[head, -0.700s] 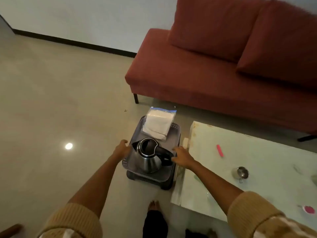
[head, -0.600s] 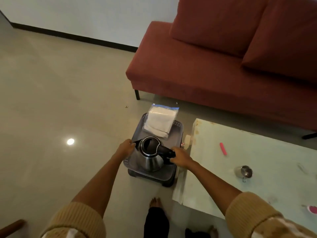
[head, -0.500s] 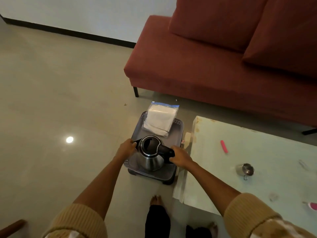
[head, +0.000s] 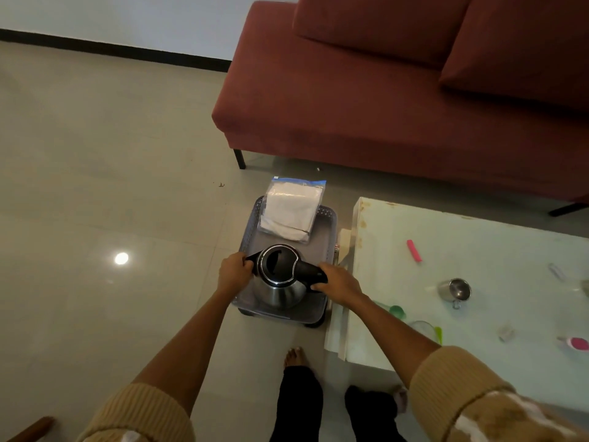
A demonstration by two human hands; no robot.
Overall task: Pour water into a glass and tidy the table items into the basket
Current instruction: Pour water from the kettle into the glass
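Note:
A steel kettle (head: 280, 290) with a black lid and handle stands in the near end of a grey plastic basket (head: 328, 218) on the floor. My right hand (head: 339, 282) grips the kettle's black handle. My left hand (head: 232, 272) holds the kettle's spout side. A clear bag of white tissues (head: 291, 208) leans across the basket's far end. On the pale table (head: 478, 250) to the right lie a pink stick (head: 414, 250), a small steel cup (head: 454, 290), a clear glass (head: 420, 328) with a green piece and a pink item (head: 577, 342).
A red sofa (head: 366, 100) stands behind the basket and table. Bare tiled floor (head: 95, 186) spreads to the left. My legs and bare foot (head: 294, 357) are just below the basket, beside the table's near corner.
Both hands have closed in on the kettle: the right one now grips the handle, the left one holds the spout side. The kettle stays in the basket.

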